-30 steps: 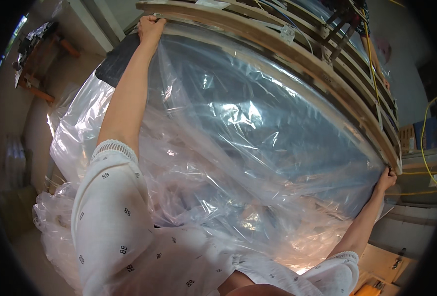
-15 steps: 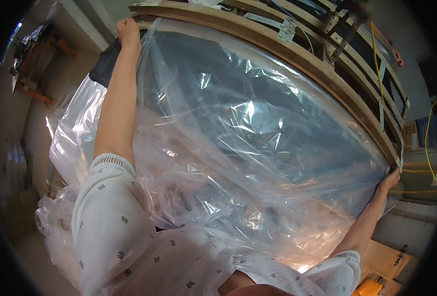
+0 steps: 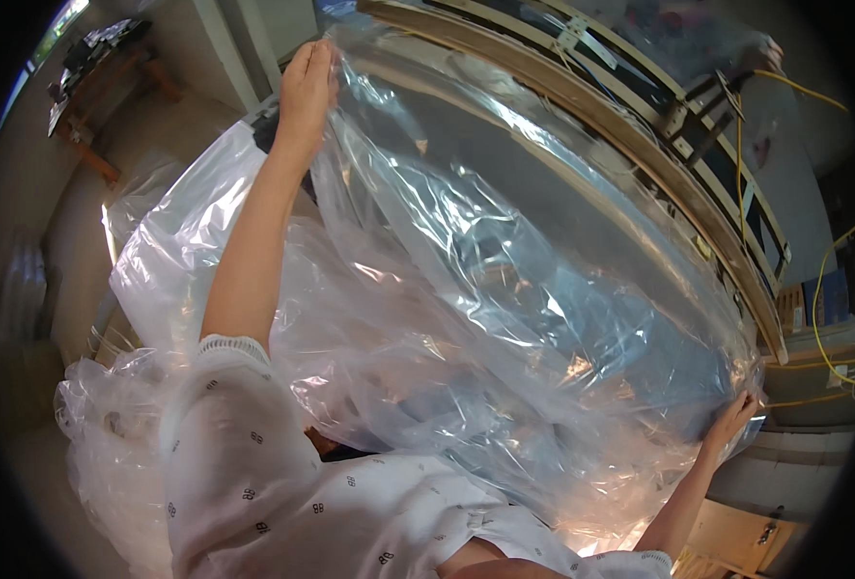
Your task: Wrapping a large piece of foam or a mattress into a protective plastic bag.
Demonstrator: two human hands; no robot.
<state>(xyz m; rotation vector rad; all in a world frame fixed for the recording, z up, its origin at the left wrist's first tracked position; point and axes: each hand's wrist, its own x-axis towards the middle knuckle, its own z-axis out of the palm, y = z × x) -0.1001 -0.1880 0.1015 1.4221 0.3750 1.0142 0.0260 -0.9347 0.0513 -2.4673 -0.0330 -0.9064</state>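
A large sheet of clear plastic film spreads before me, wrinkled and shiny, drawn out between both hands. Its far upper corner is gripped by my left hand, fingers closed on the edge. At the lower right, my right hand pinches the film's other side. Beyond the film's far edge runs a long wooden frame with metal brackets, slanting from upper left to lower right. A dark surface shows through the film, and more of it hangs in folds toward my body.
Bunched plastic film lies at my left. A yellow cable hangs at the right, near a blue box. A wooden table stands far left. What looks like another person's hand shows beyond the frame.
Both hands have come nearer to me with the film. Its far edge has drawn back from the wooden frame, and the sheet has bunched into new folds. More film shows beyond the frame.
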